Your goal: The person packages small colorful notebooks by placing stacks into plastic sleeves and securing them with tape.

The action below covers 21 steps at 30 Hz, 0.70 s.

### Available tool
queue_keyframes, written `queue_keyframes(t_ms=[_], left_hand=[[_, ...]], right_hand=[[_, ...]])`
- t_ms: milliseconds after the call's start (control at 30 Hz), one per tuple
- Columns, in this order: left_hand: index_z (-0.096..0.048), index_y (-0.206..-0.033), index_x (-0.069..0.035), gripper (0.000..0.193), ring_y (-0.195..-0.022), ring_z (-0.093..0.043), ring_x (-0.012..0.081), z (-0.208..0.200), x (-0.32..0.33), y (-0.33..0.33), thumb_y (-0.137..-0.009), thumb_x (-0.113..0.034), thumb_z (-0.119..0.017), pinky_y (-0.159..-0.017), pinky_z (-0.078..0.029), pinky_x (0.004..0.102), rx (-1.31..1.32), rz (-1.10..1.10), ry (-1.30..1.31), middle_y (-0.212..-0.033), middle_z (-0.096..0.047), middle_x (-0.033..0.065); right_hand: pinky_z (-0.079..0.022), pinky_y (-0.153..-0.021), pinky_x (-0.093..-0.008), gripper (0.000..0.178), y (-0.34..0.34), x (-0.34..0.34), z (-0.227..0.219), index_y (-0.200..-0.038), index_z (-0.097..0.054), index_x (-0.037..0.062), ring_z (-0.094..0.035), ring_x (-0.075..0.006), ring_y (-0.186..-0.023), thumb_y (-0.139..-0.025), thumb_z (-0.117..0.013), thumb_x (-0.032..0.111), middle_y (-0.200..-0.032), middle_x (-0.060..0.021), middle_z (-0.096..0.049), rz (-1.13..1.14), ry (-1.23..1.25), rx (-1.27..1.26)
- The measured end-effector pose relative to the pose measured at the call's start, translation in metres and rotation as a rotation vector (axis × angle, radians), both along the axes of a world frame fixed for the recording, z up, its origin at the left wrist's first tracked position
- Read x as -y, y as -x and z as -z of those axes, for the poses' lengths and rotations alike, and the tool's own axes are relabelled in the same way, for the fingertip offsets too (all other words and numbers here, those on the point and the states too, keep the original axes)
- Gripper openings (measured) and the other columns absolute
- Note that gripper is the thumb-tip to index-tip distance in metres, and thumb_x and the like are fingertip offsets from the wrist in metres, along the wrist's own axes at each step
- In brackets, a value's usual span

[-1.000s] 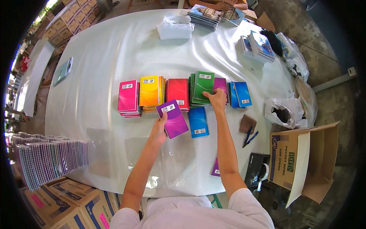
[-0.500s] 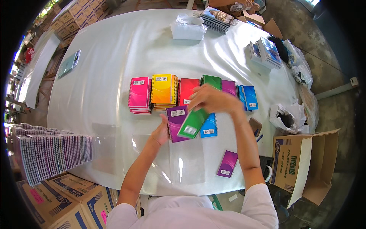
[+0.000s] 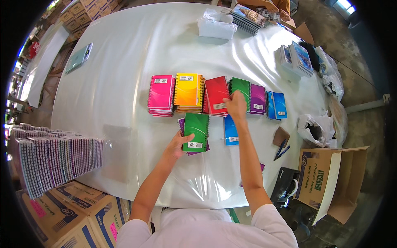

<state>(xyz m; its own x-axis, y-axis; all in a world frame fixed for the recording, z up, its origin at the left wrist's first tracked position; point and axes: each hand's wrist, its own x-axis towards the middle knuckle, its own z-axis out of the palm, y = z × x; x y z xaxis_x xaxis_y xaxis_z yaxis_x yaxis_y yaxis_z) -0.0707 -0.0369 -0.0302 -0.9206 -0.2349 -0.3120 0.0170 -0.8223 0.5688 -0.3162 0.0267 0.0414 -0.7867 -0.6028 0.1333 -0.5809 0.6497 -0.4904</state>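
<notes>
My left hand (image 3: 178, 144) grips a green spiral notebook (image 3: 197, 129) lying over a purple notebook (image 3: 181, 124), whose edges stick out behind it. Its thumb presses on the green cover. My right hand (image 3: 236, 106) is closed at the lower right corner of a red notebook (image 3: 216, 91), tilted on top of the red stack. Beside it stand stacks of pink notebooks (image 3: 161, 91), yellow notebooks (image 3: 188, 89), green notebooks (image 3: 240, 87), purple notebooks (image 3: 257, 98) and blue notebooks (image 3: 279, 103). One blue notebook (image 3: 230, 131) lies in front, partly behind my right forearm.
Another purple notebook (image 3: 262, 167) is mostly hidden by my right forearm. A brown wallet-like item (image 3: 281, 136) and dark blue scissors-like tool (image 3: 282, 150) lie at right, near an open carton (image 3: 316, 177). Rows of stacked notebooks (image 3: 58, 161) stand at left. Another person's hand (image 3: 271, 6) shows at the back.
My right hand has released the green notebook onto the purple one in my left hand and moved to the red stack. The top red notebook is now tilted. The whole view has shifted slightly.
</notes>
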Motion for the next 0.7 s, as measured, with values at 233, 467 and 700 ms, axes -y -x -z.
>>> queue_keyframes(t_ms=[233,467,700], left_hand=[[-0.029,-0.144,0.000,0.100,-0.122,-0.052,0.0317,0.012,0.008,-0.026,-0.079,-0.075,-0.047,-0.102,-0.043,0.0473,-0.137,-0.019,-0.214,-0.137,-0.048,0.0178],[-0.041,-0.137,-0.003,0.067,-0.119,-0.055,0.0260,-0.003,0.015,-0.052,-0.083,-0.034,-0.067,-0.099,-0.046,0.0433,-0.192,-0.103,-0.063,-0.132,-0.053,0.0145],[-0.047,-0.131,-0.003,0.054,-0.107,-0.062,0.0228,0.008,0.023,-0.082,-0.082,-0.015,-0.066,-0.094,-0.049,0.0391,-0.187,-0.294,-0.355,-0.119,-0.061,0.0105]], right_hand=[[-0.049,-0.071,-0.0405,0.012,-0.043,0.027,-0.116,-0.085,-0.064,0.0026,-0.061,-0.0302,-0.086,-0.075,-0.070,0.007,-0.094,-0.0134,-0.064,-1.213,-0.001,0.200],[-0.049,-0.080,-0.0372,0.035,-0.066,0.083,-0.027,-0.088,-0.067,0.0014,-0.061,-0.0317,-0.098,-0.073,-0.078,0.031,-0.102,-0.0161,-0.064,-0.257,-0.169,-0.048],[-0.052,-0.072,-0.0443,0.036,-0.055,0.093,0.004,-0.085,-0.065,-0.0004,-0.066,-0.0354,-0.086,-0.075,-0.074,0.033,-0.093,-0.0180,-0.067,0.060,-0.205,0.067]])
